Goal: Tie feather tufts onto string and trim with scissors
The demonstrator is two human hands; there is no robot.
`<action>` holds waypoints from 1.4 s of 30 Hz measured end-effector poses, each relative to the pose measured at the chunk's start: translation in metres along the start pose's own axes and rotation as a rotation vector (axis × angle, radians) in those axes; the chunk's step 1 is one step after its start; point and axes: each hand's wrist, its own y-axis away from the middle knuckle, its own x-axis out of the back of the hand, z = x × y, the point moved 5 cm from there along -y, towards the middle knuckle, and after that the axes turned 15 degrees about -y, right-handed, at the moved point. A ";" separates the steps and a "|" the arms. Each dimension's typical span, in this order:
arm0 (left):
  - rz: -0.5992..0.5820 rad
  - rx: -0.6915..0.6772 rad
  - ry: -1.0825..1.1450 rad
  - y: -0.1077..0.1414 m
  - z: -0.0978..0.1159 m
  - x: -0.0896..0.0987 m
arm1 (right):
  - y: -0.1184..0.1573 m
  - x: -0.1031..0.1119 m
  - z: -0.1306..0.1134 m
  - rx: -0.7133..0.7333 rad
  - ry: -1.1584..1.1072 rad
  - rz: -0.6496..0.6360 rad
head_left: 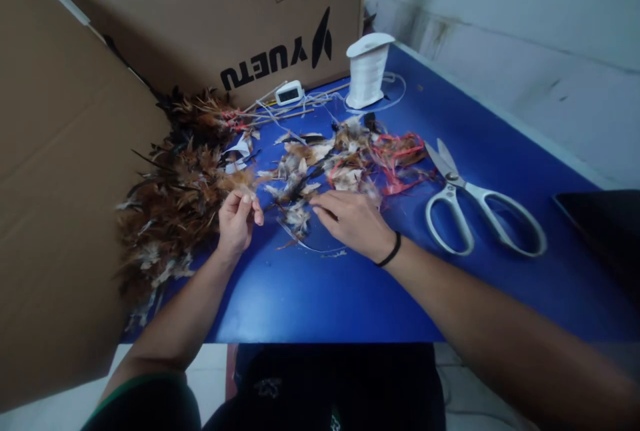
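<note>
A wispy tuft of brown feathers [239, 182] was pinched between the thumb and fingers of a worker's left hand [235, 223], over a blue table [280, 304] and beside a thick heap of darker plumage [173, 201]. The right hand [353, 217], a black band [391, 251] at its wrist, had its fingers bent at the near edge of scattered loose feathers [303, 156]; its own back hid most of them, so whether they gripped anything could not be told. Red strips [397, 181] lay tangled among the feathers to the right, near white-handled scissors [456, 182] with blades parted. Farther back were thin sticks [300, 113], a small white device [290, 93] and an upright white spool [367, 77], before a cardboard box [175, 17] printed "YUETU."
</note>
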 end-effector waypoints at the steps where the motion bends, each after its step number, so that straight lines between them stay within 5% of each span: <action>1: 0.020 0.012 0.002 0.000 0.000 0.000 | 0.001 -0.002 -0.001 0.014 0.001 -0.011; 8: 0.079 0.078 0.058 0.000 -0.004 0.002 | 0.006 -0.018 -0.020 0.214 0.037 -0.211; 15: 0.075 0.185 0.082 0.003 -0.012 0.003 | 0.012 -0.032 -0.020 0.133 0.143 -0.402; 25: 0.048 0.216 0.030 0.008 -0.018 0.006 | 0.017 -0.036 -0.019 0.111 0.185 -0.329; 33: -0.110 0.166 -0.190 0.015 -0.014 -0.002 | 0.017 -0.033 -0.015 0.078 0.148 -0.274; 42: -0.163 0.164 -0.242 0.028 -0.010 -0.005 | 0.017 -0.027 -0.014 0.137 0.149 -0.187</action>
